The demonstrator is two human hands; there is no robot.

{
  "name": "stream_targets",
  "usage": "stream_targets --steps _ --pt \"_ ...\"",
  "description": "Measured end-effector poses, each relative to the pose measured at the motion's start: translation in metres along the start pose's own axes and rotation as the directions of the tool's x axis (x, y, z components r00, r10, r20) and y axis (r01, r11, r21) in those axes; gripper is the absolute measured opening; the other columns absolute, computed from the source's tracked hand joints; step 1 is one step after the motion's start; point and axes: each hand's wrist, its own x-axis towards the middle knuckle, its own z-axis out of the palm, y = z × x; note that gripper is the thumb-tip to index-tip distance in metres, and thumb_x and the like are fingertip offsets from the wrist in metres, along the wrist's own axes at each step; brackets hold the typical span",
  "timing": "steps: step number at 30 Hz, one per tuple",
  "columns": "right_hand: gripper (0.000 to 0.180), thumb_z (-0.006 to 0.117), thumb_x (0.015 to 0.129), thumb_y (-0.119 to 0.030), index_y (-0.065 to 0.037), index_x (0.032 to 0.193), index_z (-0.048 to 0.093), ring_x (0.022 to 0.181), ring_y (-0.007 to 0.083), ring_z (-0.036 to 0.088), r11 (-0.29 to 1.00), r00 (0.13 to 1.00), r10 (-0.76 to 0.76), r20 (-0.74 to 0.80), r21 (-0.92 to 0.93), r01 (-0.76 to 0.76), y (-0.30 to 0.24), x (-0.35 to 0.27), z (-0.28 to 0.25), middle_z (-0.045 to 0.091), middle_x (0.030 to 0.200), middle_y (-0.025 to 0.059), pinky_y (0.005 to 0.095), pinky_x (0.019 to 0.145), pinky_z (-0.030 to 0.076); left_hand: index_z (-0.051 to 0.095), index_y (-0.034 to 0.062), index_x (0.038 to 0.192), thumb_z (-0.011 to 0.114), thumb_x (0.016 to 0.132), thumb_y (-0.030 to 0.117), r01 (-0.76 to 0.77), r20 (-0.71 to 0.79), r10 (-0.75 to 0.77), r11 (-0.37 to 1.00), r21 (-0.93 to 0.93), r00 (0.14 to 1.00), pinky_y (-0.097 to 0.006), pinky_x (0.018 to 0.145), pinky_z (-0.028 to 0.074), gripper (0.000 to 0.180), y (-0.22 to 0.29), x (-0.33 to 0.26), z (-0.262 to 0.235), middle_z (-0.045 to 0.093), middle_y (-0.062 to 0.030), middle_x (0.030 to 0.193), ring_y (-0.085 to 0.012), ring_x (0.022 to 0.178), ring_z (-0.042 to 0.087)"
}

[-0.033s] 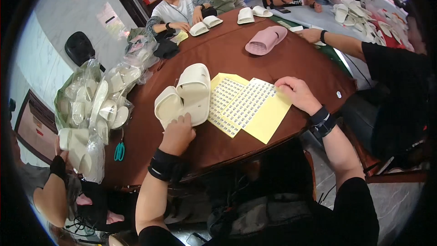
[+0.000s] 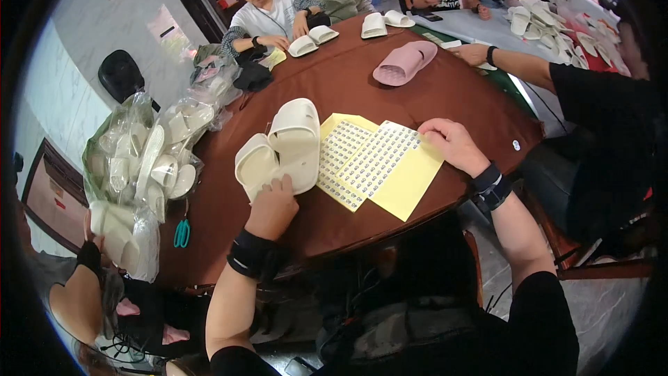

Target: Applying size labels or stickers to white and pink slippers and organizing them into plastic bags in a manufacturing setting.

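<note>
A pair of cream slide slippers [image 2: 293,125] lies on the brown-covered table before me. My left hand [image 2: 270,210] has its fingers curled over the heel end of the slippers. To their right are two overlapping yellow sticker sheets, with rows of small white labels; the upper sheet [image 2: 400,191] shows bare backing on its right part. At that sheet's far right corner is my right hand [image 2: 456,145], thumb and forefinger closed together on it. Whether a loose label is between those fingertips is hidden.
A pink slipper [image 2: 405,63] and more cream pairs [image 2: 374,26] stand farther back. At left are bagged slippers [image 2: 132,146], teal scissors [image 2: 181,233] and a co-worker's hand holding slippers. Other people sit across and to the right. A small white label [image 2: 516,145] sticks near the right edge.
At the left, the slippers in the co-worker's hand have tipped slightly lower. My own hands have stayed in place.
</note>
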Motion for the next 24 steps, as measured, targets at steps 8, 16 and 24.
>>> stream_targets --steps 8,16,24 --pt "0.018 0.055 0.086 -0.012 0.001 0.095 0.064 0.083 0.0257 0.063 0.992 0.995 -0.078 -0.056 -0.099 0.072 0.006 0.0 0.001 0.066 0.09 0.0151 0.0342 0.076 0.049 0.05 -0.002 0.106 0.054 0.08 0.005 -0.08 -0.084 0.1 0.974 0.213 0.991 -0.034 0.06 0.052 0.027 0.003 0.001 -0.011 0.057 -0.0128 0.08 -0.0263 0.071 0.064" --pt "0.018 0.055 0.086 -0.012 0.001 0.095 0.064 0.083 0.0252 0.064 0.998 0.999 -0.01 -0.042 -0.063 0.007 0.001 -0.001 -0.002 0.066 0.09 0.0157 0.0337 0.076 0.049 0.045 -0.0012 0.119 0.054 0.079 0.002 -0.101 -0.062 0.107 0.991 0.09 0.992 -0.039 0.069 0.051 0.04 0.009 -0.017 -0.022 0.057 -0.0157 0.088 -0.0315 0.081 0.061" --pt "0.019 0.055 0.086 -0.013 0.002 0.095 0.063 0.081 0.0222 0.063 0.993 0.995 -0.086 -0.044 -0.087 0.082 0.004 0.001 0.0 0.066 0.089 0.0148 0.0321 0.074 0.049 0.046 0.0078 0.117 0.064 0.08 0.014 -0.044 -0.076 0.034 0.991 -0.125 0.997 -0.047 0.07 0.049 0.041 0.014 -0.005 -0.032 0.057 -0.0166 0.1 -0.0367 0.084 0.061"
